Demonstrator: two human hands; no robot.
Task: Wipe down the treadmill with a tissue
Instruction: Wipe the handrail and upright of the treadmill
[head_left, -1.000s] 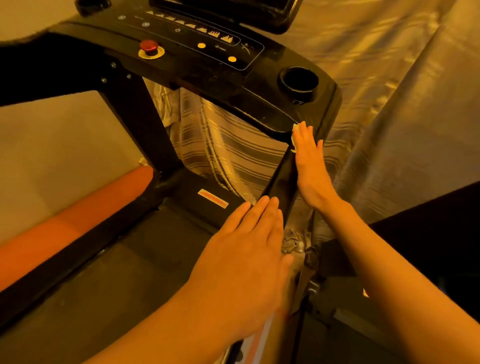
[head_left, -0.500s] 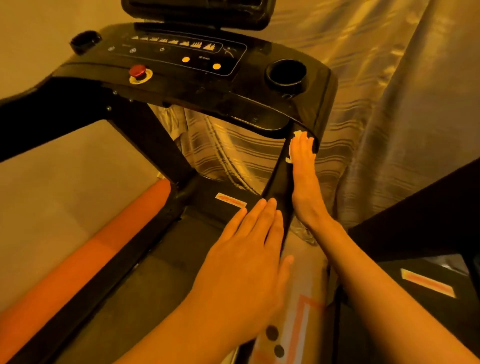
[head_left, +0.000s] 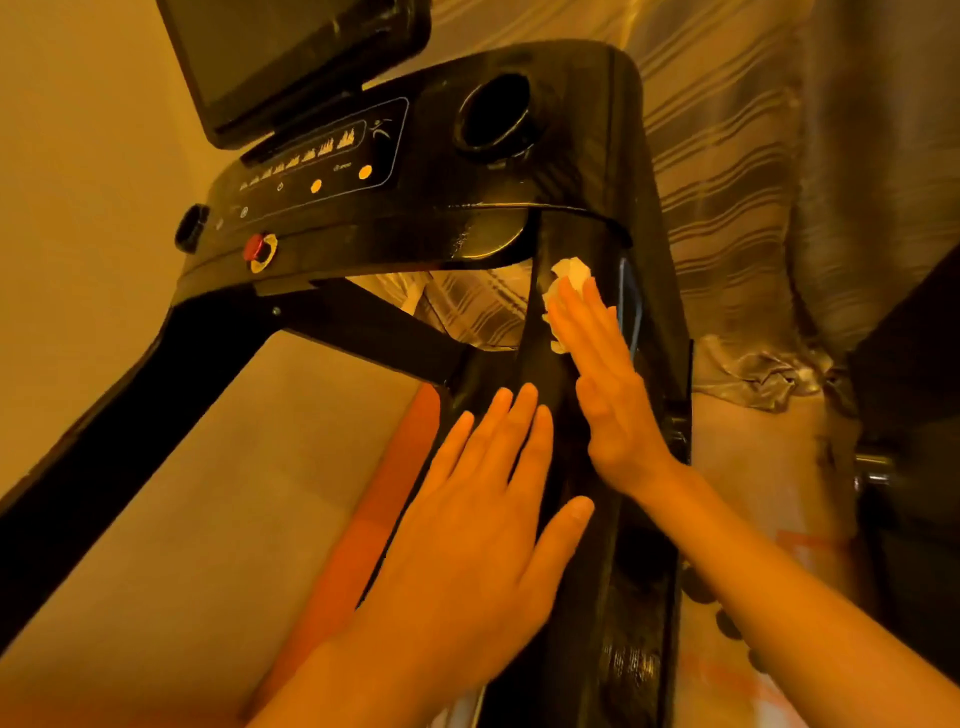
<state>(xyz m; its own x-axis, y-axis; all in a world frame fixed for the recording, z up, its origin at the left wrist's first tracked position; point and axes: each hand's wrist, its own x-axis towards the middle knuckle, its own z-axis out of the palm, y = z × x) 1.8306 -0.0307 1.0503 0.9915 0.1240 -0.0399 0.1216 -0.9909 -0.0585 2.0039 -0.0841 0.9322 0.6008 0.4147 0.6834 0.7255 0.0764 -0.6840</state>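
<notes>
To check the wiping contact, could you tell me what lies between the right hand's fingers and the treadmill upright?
In the head view, a crumpled tissue lies between the right hand's fingers and the black upright.

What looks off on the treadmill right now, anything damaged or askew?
Nothing stands out. The right hand presses a crumpled tissue flat against the black upright, just under the console; the left hand rests lower on it.

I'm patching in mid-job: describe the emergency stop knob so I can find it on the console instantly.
Start at the black treadmill console below the tilted dark screen. Follow the printed control strip with two orange dots toward its left end, near the console's front edge. The stop knob is there: a raised red button on a yellow collar, unlike the flat markings around it.
</notes>
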